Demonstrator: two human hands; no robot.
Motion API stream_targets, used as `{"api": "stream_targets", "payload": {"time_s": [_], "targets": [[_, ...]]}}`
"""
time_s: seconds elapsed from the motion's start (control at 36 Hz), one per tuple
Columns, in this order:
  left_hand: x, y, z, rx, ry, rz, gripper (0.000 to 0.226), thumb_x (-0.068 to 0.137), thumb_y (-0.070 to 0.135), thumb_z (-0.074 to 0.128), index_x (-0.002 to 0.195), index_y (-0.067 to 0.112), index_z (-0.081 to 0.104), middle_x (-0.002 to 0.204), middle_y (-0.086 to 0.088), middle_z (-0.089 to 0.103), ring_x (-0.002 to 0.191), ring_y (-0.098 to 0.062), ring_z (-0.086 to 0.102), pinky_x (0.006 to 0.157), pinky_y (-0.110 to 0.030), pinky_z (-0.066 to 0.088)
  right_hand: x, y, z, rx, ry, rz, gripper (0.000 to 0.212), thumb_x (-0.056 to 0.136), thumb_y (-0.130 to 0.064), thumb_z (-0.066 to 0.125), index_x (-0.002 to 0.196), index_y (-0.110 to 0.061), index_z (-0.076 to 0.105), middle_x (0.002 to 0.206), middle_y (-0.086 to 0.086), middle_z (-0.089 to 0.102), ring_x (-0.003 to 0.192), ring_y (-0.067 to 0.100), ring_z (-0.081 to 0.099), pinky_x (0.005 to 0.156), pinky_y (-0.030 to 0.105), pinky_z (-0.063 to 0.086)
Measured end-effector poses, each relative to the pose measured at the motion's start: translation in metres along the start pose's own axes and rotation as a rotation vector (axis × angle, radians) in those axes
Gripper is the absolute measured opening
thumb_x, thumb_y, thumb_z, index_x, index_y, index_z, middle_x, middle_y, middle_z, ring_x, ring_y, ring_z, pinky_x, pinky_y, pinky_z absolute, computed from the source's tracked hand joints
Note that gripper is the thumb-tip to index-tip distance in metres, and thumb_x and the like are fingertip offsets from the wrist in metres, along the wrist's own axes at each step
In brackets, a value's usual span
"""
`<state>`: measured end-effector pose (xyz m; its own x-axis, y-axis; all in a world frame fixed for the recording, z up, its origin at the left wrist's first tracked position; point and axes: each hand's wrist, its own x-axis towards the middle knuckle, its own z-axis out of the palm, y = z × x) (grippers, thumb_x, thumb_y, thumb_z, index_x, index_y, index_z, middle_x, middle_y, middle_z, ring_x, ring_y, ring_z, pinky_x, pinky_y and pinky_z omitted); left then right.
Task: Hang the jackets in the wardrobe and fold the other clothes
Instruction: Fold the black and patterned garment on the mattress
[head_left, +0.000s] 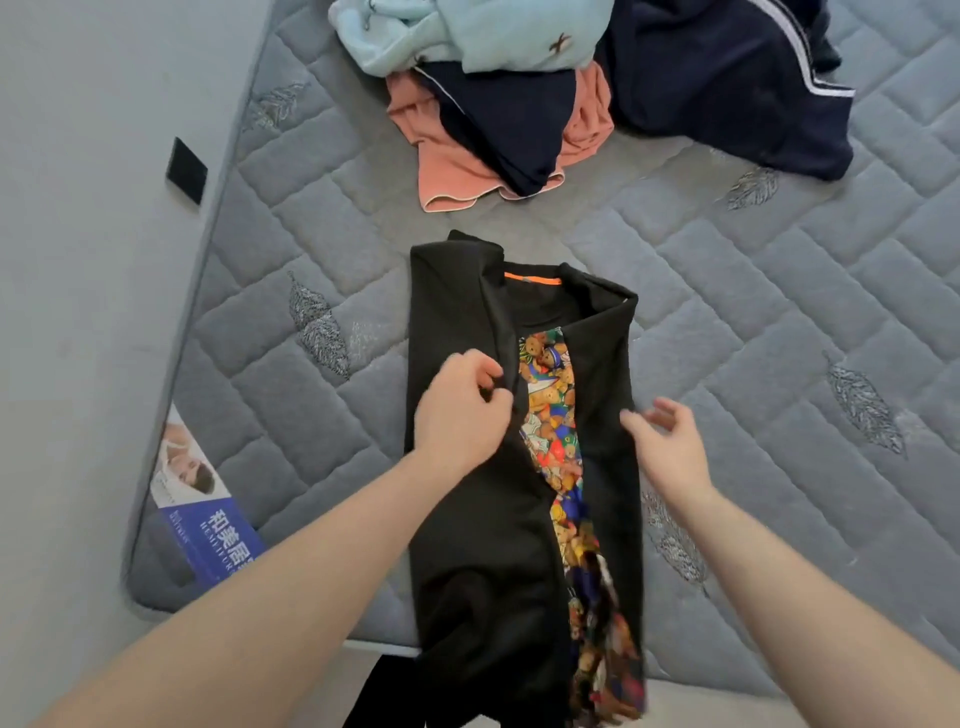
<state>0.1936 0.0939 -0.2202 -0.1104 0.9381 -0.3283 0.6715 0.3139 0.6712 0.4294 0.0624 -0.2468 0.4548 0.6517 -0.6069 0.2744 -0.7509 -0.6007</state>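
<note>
here the black t-shirt (467, 519) lies lengthwise on the grey quilted mattress (779, 312), both sides folded inward so only a narrow strip of its bright teddy-bear print (553, 415) shows down the middle; its lower end hangs past the mattress edge. the left hand (462, 410) pinches the inner edge of the left folded panel between curled fingers and thumb. the right hand (670, 447) hovers at the right panel, fingers loosely spread, holding nothing. farther up the mattress sits a heap: a light blue garment (467, 31), a navy piece (509, 130) over a salmon one (447, 166), and a navy jacket with white stripes (727, 78).
</note>
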Motion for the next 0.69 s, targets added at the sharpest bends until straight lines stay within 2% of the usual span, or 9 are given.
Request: {"api": "stream_targets", "payload": {"time_s": [0.08, 0.14, 0.19, 0.28, 0.36, 0.42, 0.5, 0.58, 0.69], "targets": [[0.021, -0.008, -0.008, 0.18, 0.041, 0.138, 0.052, 0.086, 0.03, 0.069, 0.135, 0.027, 0.051, 0.138, 0.004, 0.044, 0.119, -0.02, 0.049, 0.097, -0.038, 0.048, 0.032, -0.032, 0.009, 0.003, -0.035, 0.04, 0.091, 0.083, -0.06, 0.075, 0.154, -0.025, 0.031, 0.153, 0.003, 0.046, 0.135, 0.027, 0.051, 0.106, 0.042, 0.044], [0.035, -0.013, -0.009, 0.357, -0.058, 0.169, 0.076, 0.087, 0.041, 0.069, 0.153, 0.03, 0.033, 0.161, 0.0, 0.022, 0.143, -0.028, 0.028, 0.113, -0.046, 0.037, 0.048, -0.047, 0.02, 0.034, -0.073, 0.076, 0.103, 0.078, -0.066, 0.075, 0.158, -0.027, 0.023, 0.158, 0.005, 0.042, 0.139, 0.029, 0.047, 0.108, 0.046, 0.043], [0.048, -0.02, -0.006, 0.481, -0.19, 0.165, 0.09, 0.089, 0.049, 0.067, 0.16, 0.034, 0.015, 0.17, 0.002, -0.002, 0.154, -0.031, 0.006, 0.122, -0.053, 0.025, 0.059, -0.056, 0.03, 0.041, -0.09, 0.11, 0.107, 0.076, -0.069, 0.075, 0.159, -0.027, 0.022, 0.158, 0.006, 0.042, 0.141, 0.032, 0.046, 0.111, 0.049, 0.041], [0.061, -0.034, 0.004, 0.636, -0.329, 0.205, 0.099, 0.091, 0.051, 0.065, 0.161, 0.036, -0.002, 0.169, 0.004, -0.018, 0.156, -0.034, -0.007, 0.123, -0.062, 0.017, 0.07, -0.056, 0.04, -0.017, -0.099, 0.127, 0.101, 0.075, -0.068, 0.077, 0.155, -0.026, 0.033, 0.154, 0.006, 0.048, 0.136, 0.032, 0.051, 0.106, 0.047, 0.045], [0.066, -0.041, 0.015, 0.726, -0.356, 0.222, 0.101, 0.092, 0.051, 0.063, 0.161, 0.035, -0.009, 0.168, 0.003, -0.021, 0.155, -0.035, -0.011, 0.122, -0.065, 0.013, 0.075, -0.052, 0.041, -0.087, -0.116, 0.086, 0.064, 0.081, -0.06, 0.075, 0.132, -0.023, 0.059, 0.128, 0.002, 0.067, 0.102, 0.019, 0.066, 0.082, 0.036, 0.055], [0.068, -0.04, 0.02, 0.727, -0.359, 0.197, 0.102, 0.091, 0.052, 0.063, 0.161, 0.034, -0.008, 0.168, 0.002, -0.021, 0.155, -0.036, -0.013, 0.121, -0.067, 0.011, 0.075, -0.054, 0.039, -0.061, -0.128, 0.034, 0.044, 0.087, -0.051, 0.073, 0.12, -0.023, 0.065, 0.11, -0.003, 0.072, 0.086, 0.011, 0.066, 0.068, 0.03, 0.054], [0.069, -0.038, 0.025, 0.716, -0.356, 0.177, 0.103, 0.089, 0.054, 0.065, 0.161, 0.034, -0.006, 0.168, 0.001, -0.019, 0.155, -0.036, -0.011, 0.121, -0.067, 0.011, 0.061, -0.069, 0.039, 0.059, -0.144, -0.057, 0.036, 0.091, -0.041, 0.072, 0.124, -0.029, 0.063, 0.109, -0.007, 0.072, 0.092, 0.013, 0.069, 0.074, 0.034, 0.059], [0.072, -0.044, 0.023, 0.745, -0.318, 0.23, 0.103, 0.086, 0.053, 0.068, 0.161, 0.035, 0.001, 0.169, -0.001, -0.01, 0.15, -0.036, 0.009, 0.117, -0.058, 0.026, 0.026, -0.09, 0.05, 0.116, -0.228, -0.26, 0.027, 0.087, -0.032, 0.071, 0.105, -0.049, 0.061, 0.1, -0.016, 0.073, 0.093, 0.007, 0.071, 0.078, 0.034, 0.059], [0.087, -0.053, 0.008, 0.771, -0.347, 0.372, 0.094, 0.085, 0.043, 0.07, 0.16, 0.032, 0.014, 0.168, -0.005, 0.007, 0.124, -0.033, 0.035, 0.101, -0.043, 0.041, -0.021, -0.113, 0.088, 0.043, -0.396, -0.469, 0.029, 0.091, -0.023, 0.066, 0.106, -0.044, 0.054, 0.091, -0.017, 0.071, 0.082, 0.004, 0.069, 0.064, 0.021, 0.056]]}}
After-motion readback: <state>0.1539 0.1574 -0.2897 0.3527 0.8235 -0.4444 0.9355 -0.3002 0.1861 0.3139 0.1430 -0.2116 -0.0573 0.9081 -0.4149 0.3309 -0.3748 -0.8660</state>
